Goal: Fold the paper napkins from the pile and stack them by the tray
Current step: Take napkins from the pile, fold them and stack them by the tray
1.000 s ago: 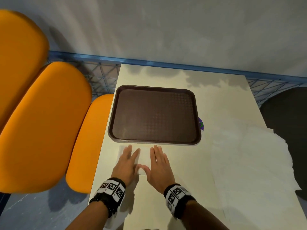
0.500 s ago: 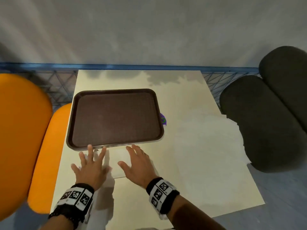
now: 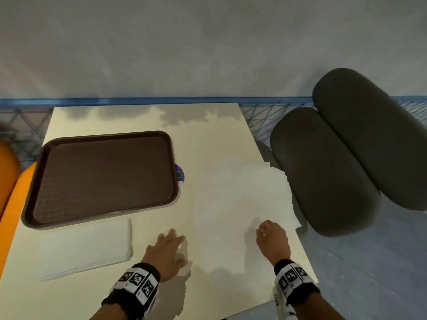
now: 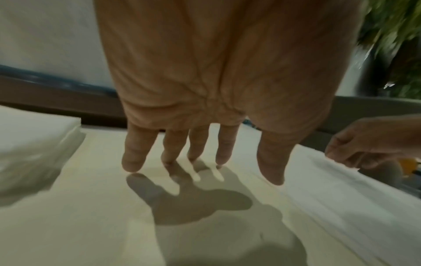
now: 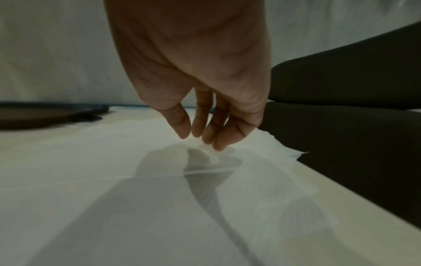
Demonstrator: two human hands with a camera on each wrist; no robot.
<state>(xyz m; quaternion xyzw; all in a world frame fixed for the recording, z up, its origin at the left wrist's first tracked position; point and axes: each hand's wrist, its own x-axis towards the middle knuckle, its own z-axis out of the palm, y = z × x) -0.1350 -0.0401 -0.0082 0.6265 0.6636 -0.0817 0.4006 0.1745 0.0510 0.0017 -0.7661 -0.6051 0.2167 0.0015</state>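
Observation:
A brown tray (image 3: pixel 104 179) lies on the left half of the cream table (image 3: pixel 208 135). In front of it sits a flat stack of folded white napkins (image 3: pixel 85 248) (image 4: pixel 27 140). The pile of unfolded napkins (image 3: pixel 242 204) (image 5: pixel 114 171) spreads over the table's right side and overhangs its right edge. My left hand (image 3: pixel 171 245) (image 4: pixel 205 172) hovers just above bare table between stack and pile, fingers straight and spread, holding nothing. My right hand (image 3: pixel 270 236) (image 5: pixel 200 140) hangs over the pile with loosely curled fingers, tips gathered close to the top sheet.
A small purple object (image 3: pixel 179 173) peeks out at the tray's right rim. Dark grey seat cushions (image 3: pixel 346 162) stand close to the table's right edge, orange ones (image 3: pixel 13 199) at the left. A blue rail (image 3: pixel 138 101) and a wall run behind.
Both hands have left the folded napkin in front of the tray and moved right. The right hand is now over the unfolded pile. My view has swung to the right.

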